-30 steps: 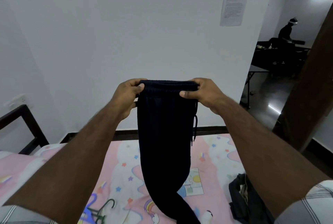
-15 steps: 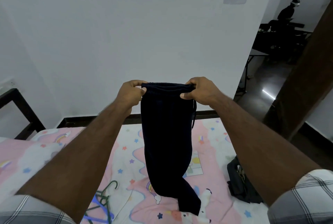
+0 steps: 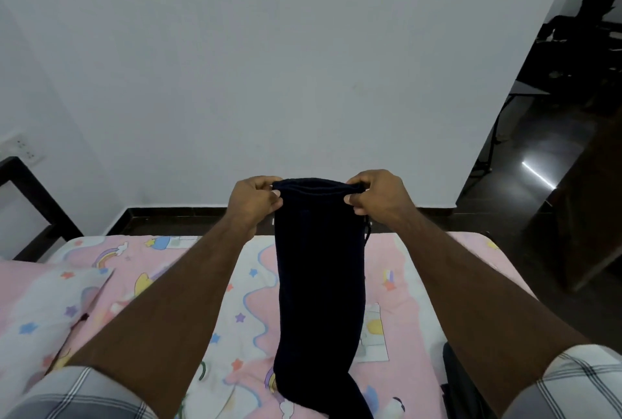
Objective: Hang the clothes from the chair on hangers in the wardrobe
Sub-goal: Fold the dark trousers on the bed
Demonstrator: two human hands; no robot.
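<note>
Bed: the pink cartoon-print bedsheet (image 3: 414, 270) is lying under everything — a good flat surface for folding.
Trousers: the dark navy knit drawstring trousers (image 3: 319, 270) are hanging folded lengthwise, lower end trailing on the sheet.
Left hand: the left hand (image 3: 253, 200) is pinching the waistband's left corner.
Right hand: the right hand (image 3: 376, 192) is pinching the right corner.
Advice: keeping the waistband level and taut — probably worth letting the legs settle straight before draping over a hanger.

Both arms reach fwd to frame centre. Left hand (image 3: 253, 200) & right hand (image 3: 375, 192) level, fingers curled, each pinching a top corner of dark trousers (image 3: 319, 270).
</note>
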